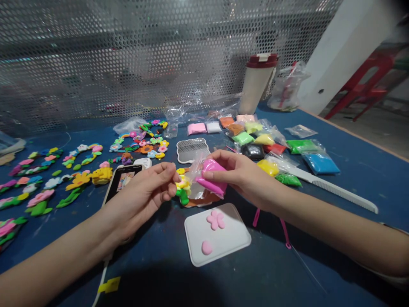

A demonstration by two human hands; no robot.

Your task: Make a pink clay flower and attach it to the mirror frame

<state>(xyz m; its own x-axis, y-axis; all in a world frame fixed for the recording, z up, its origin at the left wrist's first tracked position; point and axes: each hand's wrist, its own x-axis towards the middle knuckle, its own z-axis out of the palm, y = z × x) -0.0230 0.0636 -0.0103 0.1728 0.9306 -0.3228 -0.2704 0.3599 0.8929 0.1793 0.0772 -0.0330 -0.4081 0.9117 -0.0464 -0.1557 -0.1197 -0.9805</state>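
A blue surface (275, 273) runs back to a perforated metal panel (128, 55); a red chair (372, 91) stands beyond a white pillar (338, 51). Above a white board (198, 232), the right hand (238, 172) pinches a magenta packet (214, 186). The left hand's (145, 189) fingers curl nearby, their hold unclear. The phone (115, 185) screen is too small to read.

A blue table (271, 273) carries a white board (226, 241), a comb (338, 190), a blue packet (321, 163) and a lidded tumbler (256, 87).
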